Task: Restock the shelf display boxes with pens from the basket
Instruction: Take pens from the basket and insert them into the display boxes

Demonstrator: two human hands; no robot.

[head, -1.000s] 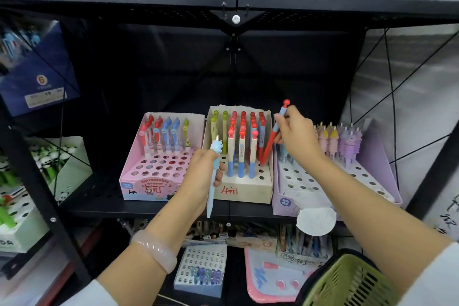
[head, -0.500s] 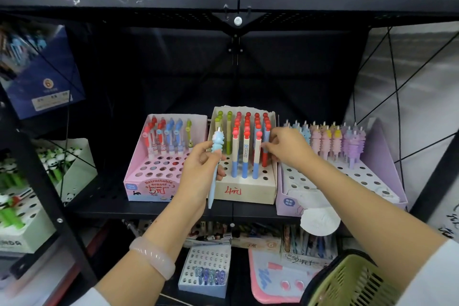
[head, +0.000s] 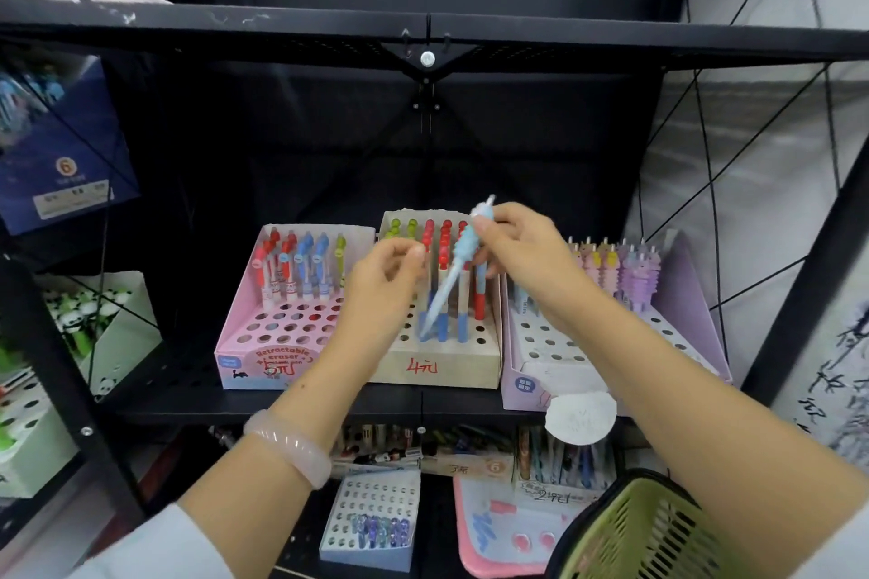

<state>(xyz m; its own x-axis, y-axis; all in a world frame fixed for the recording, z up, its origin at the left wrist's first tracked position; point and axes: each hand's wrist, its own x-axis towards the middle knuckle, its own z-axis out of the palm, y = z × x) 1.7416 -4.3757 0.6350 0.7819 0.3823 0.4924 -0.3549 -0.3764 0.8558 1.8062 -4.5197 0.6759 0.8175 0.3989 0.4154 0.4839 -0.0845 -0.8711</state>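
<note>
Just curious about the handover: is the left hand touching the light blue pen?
Apart. The head view shows the right hand pinching the light blue pen near its top, while the left hand sits beside it with a visible gap.

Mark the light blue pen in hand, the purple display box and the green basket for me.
light blue pen (head: 452,277): head view, on its barrel below the right hand.
purple display box (head: 684,292): head view, on its right side wall.
green basket (head: 644,531): head view, on its slotted wall.
</note>
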